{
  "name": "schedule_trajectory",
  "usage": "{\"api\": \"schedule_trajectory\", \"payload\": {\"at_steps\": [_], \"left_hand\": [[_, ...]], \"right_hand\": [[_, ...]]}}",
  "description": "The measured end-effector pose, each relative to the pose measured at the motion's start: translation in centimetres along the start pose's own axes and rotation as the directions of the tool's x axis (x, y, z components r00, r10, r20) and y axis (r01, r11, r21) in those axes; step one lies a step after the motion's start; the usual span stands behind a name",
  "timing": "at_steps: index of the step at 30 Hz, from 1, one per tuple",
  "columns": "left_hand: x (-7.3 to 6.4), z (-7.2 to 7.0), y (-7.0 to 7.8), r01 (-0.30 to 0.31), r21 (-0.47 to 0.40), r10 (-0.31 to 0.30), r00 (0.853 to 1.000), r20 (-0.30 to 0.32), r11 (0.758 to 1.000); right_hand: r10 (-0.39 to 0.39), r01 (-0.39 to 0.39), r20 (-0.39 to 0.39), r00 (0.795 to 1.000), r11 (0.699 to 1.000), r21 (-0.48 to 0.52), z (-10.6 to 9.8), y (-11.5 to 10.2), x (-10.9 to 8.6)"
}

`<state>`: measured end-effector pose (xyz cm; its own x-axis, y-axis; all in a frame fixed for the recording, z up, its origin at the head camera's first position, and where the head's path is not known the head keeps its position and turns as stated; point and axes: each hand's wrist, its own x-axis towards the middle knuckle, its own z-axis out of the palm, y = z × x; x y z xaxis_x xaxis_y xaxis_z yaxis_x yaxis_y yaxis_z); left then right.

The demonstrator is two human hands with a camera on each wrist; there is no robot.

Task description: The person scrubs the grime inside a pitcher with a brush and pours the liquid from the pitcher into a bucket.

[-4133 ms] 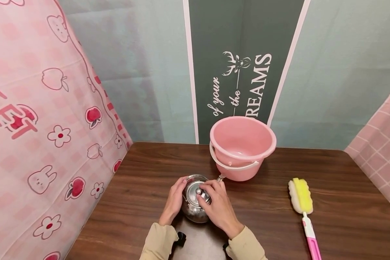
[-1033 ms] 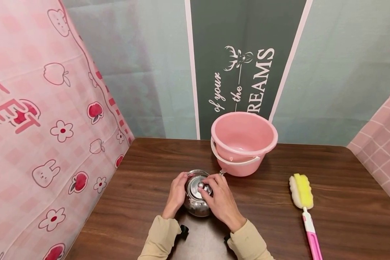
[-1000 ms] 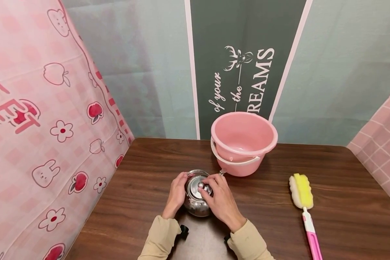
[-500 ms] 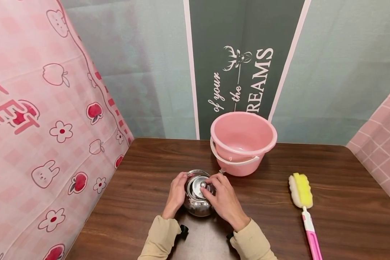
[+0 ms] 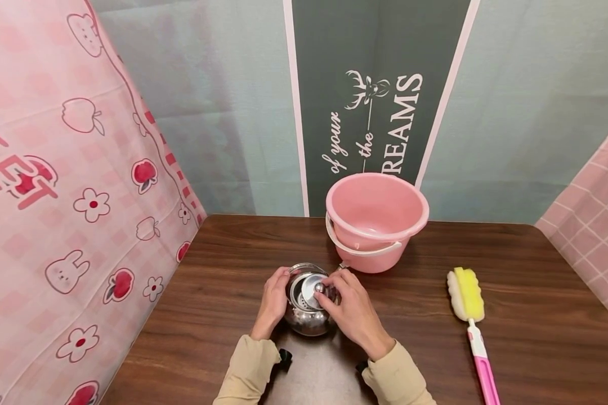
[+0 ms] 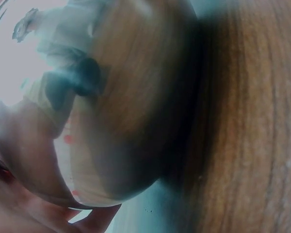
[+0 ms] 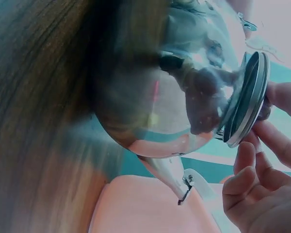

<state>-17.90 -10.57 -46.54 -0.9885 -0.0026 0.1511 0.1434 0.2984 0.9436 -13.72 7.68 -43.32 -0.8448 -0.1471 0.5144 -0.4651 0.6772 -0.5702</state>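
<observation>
A shiny stainless steel teapot point(image 5: 306, 322) stands on the table, its spout point(image 7: 166, 174) toward the bucket. My left hand point(image 5: 272, 301) cups the pot's left side; its fingers point(image 6: 39, 208) curve against the steel in the left wrist view. Between thumb and fingers, my right hand point(image 5: 357, 312) pinches the knob of the round lid point(image 5: 310, 292). The lid is tilted and shifted right, leaving the mouth partly uncovered. Some perforated metal shows inside the pot. In the right wrist view the lid point(image 7: 250, 99) stands at an angle to the rim, close against it.
A pink bucket point(image 5: 372, 263) with a white handle stands behind the teapot, near the table's back edge. To the right lies a sponge brush point(image 5: 473, 295), yellow and white with a pink handle. Patterned cloths hang at the back and both sides.
The right hand has lifted the lid out of its seat, tilting it and shifting it slightly right. The pot's inside now shows at the left. The left hand stays on the pot.
</observation>
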Motion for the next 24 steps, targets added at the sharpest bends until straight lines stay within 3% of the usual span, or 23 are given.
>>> {"api": "schedule_trajectory", "payload": {"at_steps": [2,5,9,24], "left_hand": [[-0.4,-0.2,1.1,-0.006,0.001,0.006,1.000,0.005,1.000],[-0.3,-0.2,1.1,-0.011,0.009,0.011,1.000,0.003,1.000],[0.3,0.2,-0.9,-0.020,0.007,0.020,1.000,-0.017,1.000],[0.3,0.2,-1.0,-0.042,0.023,0.043,0.999,-0.020,0.999]], "right_hand": [[0.000,0.000,0.006,1.000,1.000,-0.001,-0.2,-0.1,0.0],[0.000,0.000,0.015,1.000,1.000,-0.002,-0.7,-0.1,0.0],[0.000,0.001,0.028,1.000,1.000,-0.011,-1.3,0.0,-0.1],[0.020,-0.020,0.011,1.000,1.000,-0.012,-2.9,1.1,-0.3]]}}
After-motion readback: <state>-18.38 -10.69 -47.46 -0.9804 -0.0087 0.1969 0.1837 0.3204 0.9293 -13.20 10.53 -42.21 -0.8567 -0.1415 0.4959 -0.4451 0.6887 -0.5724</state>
